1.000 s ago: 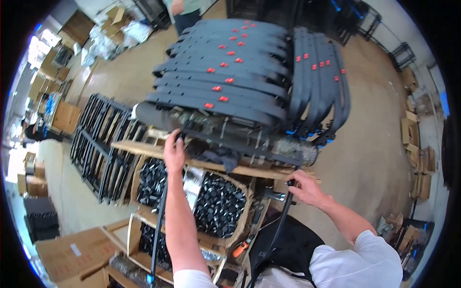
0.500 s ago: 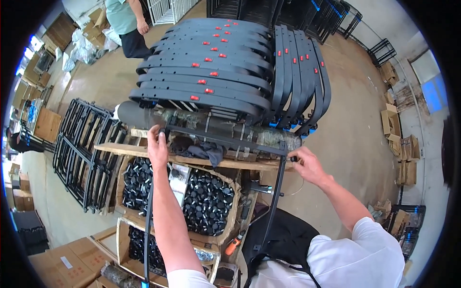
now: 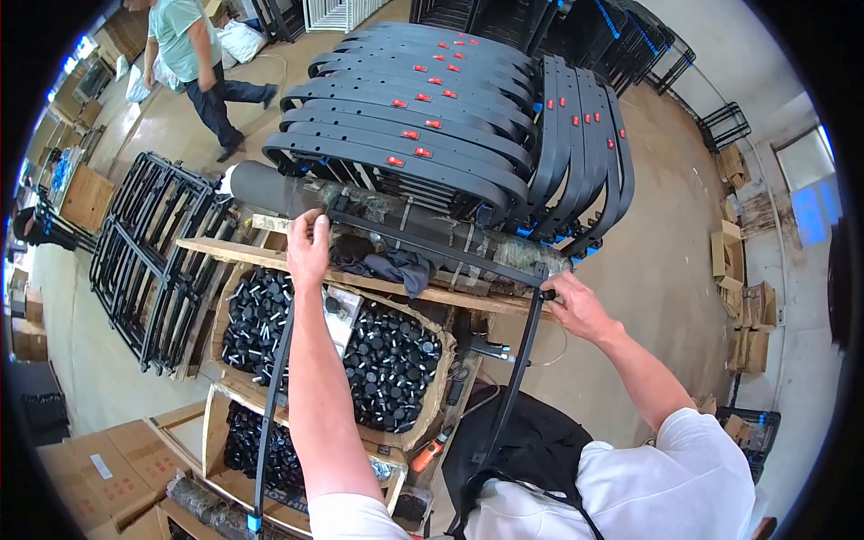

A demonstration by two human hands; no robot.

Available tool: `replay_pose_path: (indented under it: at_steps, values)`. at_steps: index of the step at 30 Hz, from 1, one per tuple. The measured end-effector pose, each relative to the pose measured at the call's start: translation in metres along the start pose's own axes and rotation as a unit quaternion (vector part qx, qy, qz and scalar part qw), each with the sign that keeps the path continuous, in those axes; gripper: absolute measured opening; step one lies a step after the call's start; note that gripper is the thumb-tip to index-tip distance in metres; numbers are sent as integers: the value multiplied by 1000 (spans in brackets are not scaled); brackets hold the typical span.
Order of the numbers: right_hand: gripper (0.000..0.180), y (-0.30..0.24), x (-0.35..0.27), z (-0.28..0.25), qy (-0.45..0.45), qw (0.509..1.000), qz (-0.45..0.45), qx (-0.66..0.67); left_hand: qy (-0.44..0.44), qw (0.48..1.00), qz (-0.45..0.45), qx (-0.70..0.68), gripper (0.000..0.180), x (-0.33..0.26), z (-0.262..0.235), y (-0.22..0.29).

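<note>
Black frame spans above wooden plank, legs toward person. Right hand pinches black knob at right corner; left hand, fingers narrow, at left corner (exact grip hidden), presumably steadying both ends. Loose knobs near, seemingly for quick reach.

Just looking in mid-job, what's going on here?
A person in a white shirt is handling a black metal frame, its side bars running back toward their body. The right hand pinches a black knob at the right corner; the left hand is at the left corner, its grip unclear. Nearer is an open box of stemmed knobs; beyond are stacked grey curved frames. Another person is mid-stride at upper left.
</note>
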State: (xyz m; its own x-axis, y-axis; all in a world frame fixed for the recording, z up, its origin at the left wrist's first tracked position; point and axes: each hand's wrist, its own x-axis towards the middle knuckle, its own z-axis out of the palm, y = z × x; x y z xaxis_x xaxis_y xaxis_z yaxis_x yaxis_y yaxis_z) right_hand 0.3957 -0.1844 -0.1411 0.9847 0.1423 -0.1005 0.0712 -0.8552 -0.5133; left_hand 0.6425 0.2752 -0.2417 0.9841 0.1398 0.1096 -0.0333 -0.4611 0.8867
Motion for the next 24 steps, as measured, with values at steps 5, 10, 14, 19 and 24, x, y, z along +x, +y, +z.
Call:
replay_pose_path:
  at_steps: [5,10,14,19,24]
  values:
    - [32,-31,8,-7,-23,999,-28,-14,18,992,125,28,30,8,-20,-30]
    - [30,-20,2,-6,-4,999,-32,-44,-7,1000,7,-22,30,-5,-1,7]
    - [32,-25,8,3,-49,989,63,-124,2,999,-22,26,27,-13,-19,18]
    - [30,-33,17,9,-17,986,91,-141,-18,998,-41,46,28,-13,-22,22]
    - [29,-29,25,17,0,976,128,-178,2,998,-58,1,28,-6,-21,9]
